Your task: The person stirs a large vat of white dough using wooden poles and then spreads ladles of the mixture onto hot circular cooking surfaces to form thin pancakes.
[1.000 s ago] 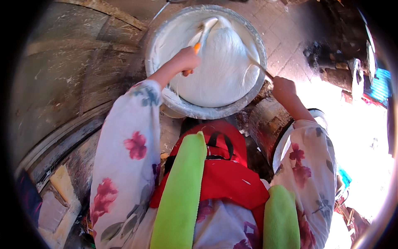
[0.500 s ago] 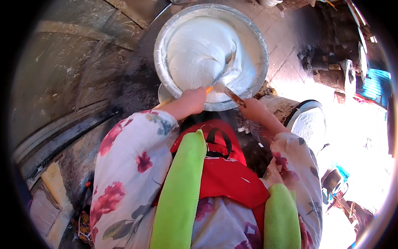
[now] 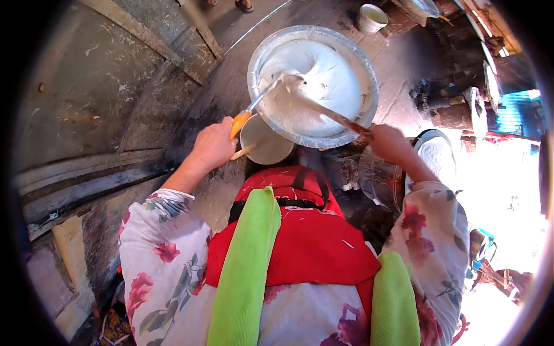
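Note:
Thick white paste (image 3: 340, 78) fills much of a wide metal basin (image 3: 371, 86) in front of me. My left hand (image 3: 213, 142) is closed around the orange handle of a metal trowel (image 3: 255, 101); its paste-smeared head is over the basin's left part. Closed on the dark end of a wooden paddle (image 3: 330, 113), my right hand (image 3: 392, 142) is just outside the basin's right rim. The paddle slants inward to the trowel's head, but I cannot tell whether they touch. A short piece of light wood (image 3: 243, 152) shows beneath my left hand.
A pale bucket (image 3: 266, 144) stands under the basin's near left rim. To the right is a large container of white material (image 3: 437, 155). A small white bucket (image 3: 372, 18) stands at the back. A scuffed panel wall (image 3: 86, 104) rises on the left; a foot (image 3: 244, 6) shows beyond.
My left hand has moved left and my right hand right, so they are farther apart. The trowel's head is lifted and visible over the paste. The view has shifted, showing more floor beyond.

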